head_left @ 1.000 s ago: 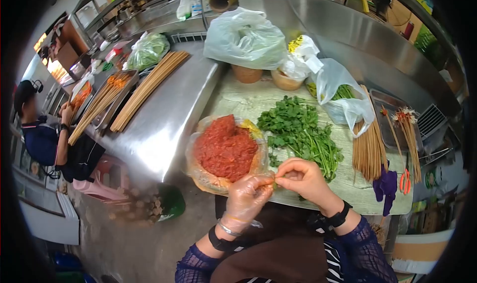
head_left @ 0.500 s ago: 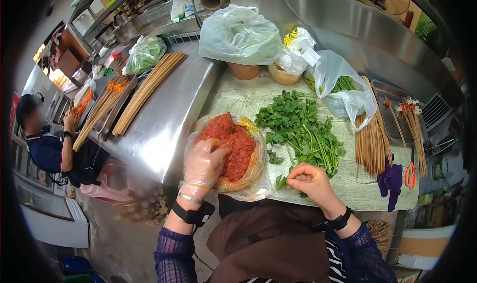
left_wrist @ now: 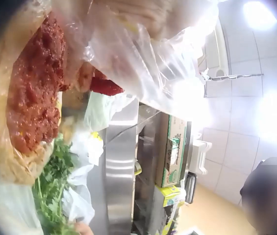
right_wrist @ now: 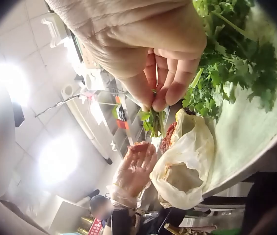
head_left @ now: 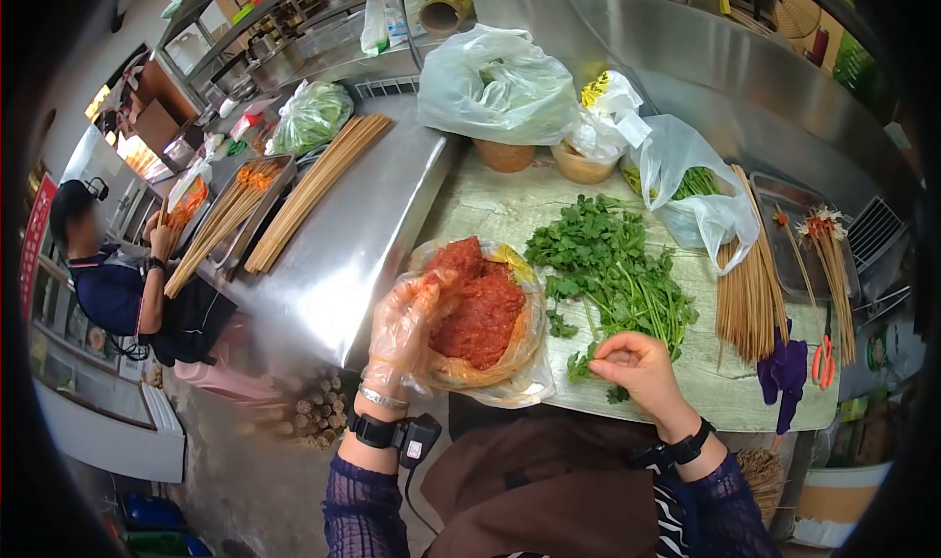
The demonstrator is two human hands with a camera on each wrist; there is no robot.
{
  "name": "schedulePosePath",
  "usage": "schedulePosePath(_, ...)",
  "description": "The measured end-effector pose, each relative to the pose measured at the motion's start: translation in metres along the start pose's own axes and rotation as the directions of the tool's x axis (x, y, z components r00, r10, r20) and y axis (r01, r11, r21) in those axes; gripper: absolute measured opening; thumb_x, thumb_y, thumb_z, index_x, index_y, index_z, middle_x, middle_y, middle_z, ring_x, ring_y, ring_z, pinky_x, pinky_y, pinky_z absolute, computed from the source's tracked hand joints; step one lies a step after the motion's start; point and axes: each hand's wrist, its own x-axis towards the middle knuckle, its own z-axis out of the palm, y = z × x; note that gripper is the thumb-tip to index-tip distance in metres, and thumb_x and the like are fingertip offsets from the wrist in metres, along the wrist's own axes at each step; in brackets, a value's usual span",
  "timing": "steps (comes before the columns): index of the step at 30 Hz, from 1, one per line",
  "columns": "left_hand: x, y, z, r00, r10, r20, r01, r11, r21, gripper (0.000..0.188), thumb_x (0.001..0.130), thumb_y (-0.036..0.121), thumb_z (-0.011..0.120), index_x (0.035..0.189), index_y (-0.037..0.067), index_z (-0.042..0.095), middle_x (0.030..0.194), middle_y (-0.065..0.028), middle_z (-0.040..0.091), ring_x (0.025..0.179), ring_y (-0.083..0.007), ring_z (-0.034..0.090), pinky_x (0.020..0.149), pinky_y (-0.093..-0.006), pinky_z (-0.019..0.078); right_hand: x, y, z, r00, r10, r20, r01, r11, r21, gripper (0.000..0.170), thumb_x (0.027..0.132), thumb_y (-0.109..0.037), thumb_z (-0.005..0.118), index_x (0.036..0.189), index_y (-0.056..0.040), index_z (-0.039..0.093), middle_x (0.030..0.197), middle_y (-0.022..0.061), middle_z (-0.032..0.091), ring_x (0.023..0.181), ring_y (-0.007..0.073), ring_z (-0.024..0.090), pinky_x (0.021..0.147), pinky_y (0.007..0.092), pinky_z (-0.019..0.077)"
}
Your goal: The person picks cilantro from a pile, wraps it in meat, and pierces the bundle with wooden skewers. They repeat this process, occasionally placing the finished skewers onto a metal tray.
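Note:
In the head view the gloved left hand (head_left: pixel 397 331) is at the left side of a plastic-lined bowl of red paste (head_left: pixel 480 315). The right wrist view shows this hand (right_wrist: pixel 135 171) palm up, fingers fairly straight, with red paste (right_wrist: pixel 138 147) on the fingertips. The bare right hand (head_left: pixel 637 370) pinches a small leafy green sprig (head_left: pixel 580 365) between thumb and fingers, right of the bowl. Behind that hand lies a loose heap of leafy greens (head_left: pixel 618 279). In the left wrist view the paste (left_wrist: pixel 35 93) fills the bowl beside clear glove plastic (left_wrist: pixel 123 58).
Plastic bags (head_left: pixel 498 93) and tubs stand at the back. Bundles of thin sticks (head_left: pixel 750 303), a tray, a purple glove (head_left: pixel 781 372) and red-handled scissors (head_left: pixel 823 360) are at the right. More sticks (head_left: pixel 319 194) lie on the steel counter; another person (head_left: pixel 118 284) works at far left.
The hands have parted from fingertip contact. The left hand went to the paste, then drew back to its left side with paste on the fingertips; the right moved right with the sprig.

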Motion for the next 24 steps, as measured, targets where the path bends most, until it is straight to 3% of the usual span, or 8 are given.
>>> schedulePosePath(2,-0.004,0.001,0.007,0.995,0.099,-0.024,-0.095,0.986,0.14,0.025,0.089,0.013,0.061,0.109,-0.002,0.06,0.111,-0.015,0.062,0.099,-0.0203,0.062,0.091,-0.0295,0.0468,0.004,-0.005,-0.001,0.998,-0.053,0.027,0.054,0.997,-0.048,0.011,0.079,0.003,0.068,0.088,0.0017,0.062,0.091,0.0046,0.063,0.083,0.0106,0.063,0.075,0.0225,0.0518)
schedulePosePath(3,-0.002,-0.007,0.002,0.963,0.26,0.065,-0.267,0.914,0.304,0.028,0.089,0.01,0.061,0.112,-0.004,0.06,0.112,-0.0146,0.062,0.1,-0.0192,0.061,0.091,-0.0288,0.0462,0.007,-0.012,0.0,0.996,-0.077,0.049,0.08,0.995,-0.065,0.011,0.079,0.003,0.068,0.088,0.0016,0.062,0.091,0.0045,0.063,0.084,0.0104,0.063,0.075,0.0221,0.0516)
schedulePosePath(7,-0.017,-0.007,0.024,1.0,-0.012,0.019,0.01,0.996,0.086,0.024,0.089,0.013,0.062,0.103,-0.005,0.065,0.093,-0.0045,0.065,0.086,-0.0097,0.059,0.077,-0.023,0.0488,0.02,-0.051,0.013,0.965,-0.168,0.203,0.197,0.971,-0.133,0.01,0.078,0.003,0.069,0.086,0.0007,0.063,0.094,0.0057,0.062,0.083,0.0106,0.06,0.074,0.0222,0.0495)
schedulePosePath(11,-0.032,-0.016,0.037,0.973,-0.192,0.132,0.185,0.981,0.058,0.027,0.091,0.016,0.057,0.105,-0.006,0.063,0.094,-0.0073,0.065,0.084,-0.0111,0.061,0.075,-0.0241,0.0509,0.029,-0.078,0.041,0.89,-0.265,0.37,0.371,0.893,-0.254,0.009,0.076,0.001,0.07,0.083,-0.0008,0.065,0.092,0.0064,0.063,0.08,0.014,0.061,0.072,0.0245,0.0495)
schedulePosePath(15,-0.049,-0.011,0.062,0.954,-0.139,0.266,0.202,0.954,-0.224,0.033,0.094,0.021,0.051,0.114,-0.005,0.057,0.101,-0.0103,0.064,0.087,-0.016,0.063,0.079,-0.0287,0.0519,0.041,-0.07,0.054,0.784,-0.507,0.357,0.62,0.671,-0.407,0.007,0.074,-0.001,0.071,0.079,-0.0019,0.066,0.082,0.0069,0.065,0.075,0.0187,0.063,0.068,0.0276,0.0494)
schedulePosePath(18,-0.053,-0.004,0.07,0.945,-0.209,0.251,0.275,0.923,-0.27,0.029,0.093,0.015,0.054,0.113,-0.005,0.057,0.102,-0.0115,0.064,0.09,-0.0169,0.063,0.082,-0.0294,0.0516,0.044,-0.067,0.053,0.818,-0.471,0.33,0.575,0.685,-0.446,0.008,0.074,-0.001,0.071,0.08,-0.0018,0.066,0.083,0.0066,0.065,0.074,0.0183,0.062,0.067,0.0274,0.0492)
schedulePosePath(21,-0.058,-0.011,0.073,0.972,-0.081,0.218,0.09,0.995,-0.032,0.025,0.09,0.008,0.058,0.112,-0.005,0.058,0.103,-0.0122,0.063,0.088,-0.0171,0.064,0.081,-0.0289,0.0525,0.042,-0.067,0.053,0.871,-0.415,0.262,0.49,0.763,-0.422,0.01,0.073,-0.002,0.07,0.079,0.0003,0.064,0.08,0.0088,0.062,0.069,0.022,0.061,0.063,0.0299,0.0488)
schedulePosePath(24,-0.054,-0.022,0.071,0.98,-0.057,0.19,0.054,0.998,0.019,0.024,0.088,0.0,0.059,0.111,-0.005,0.059,0.103,-0.0118,0.063,0.085,-0.017,0.064,0.077,-0.0278,0.0537,0.041,-0.062,0.05,0.88,-0.4,0.257,0.475,0.769,-0.428,0.01,0.073,-0.004,0.071,0.08,-0.0001,0.064,0.08,0.0086,0.061,0.07,0.0209,0.061,0.064,0.0294,0.0485)
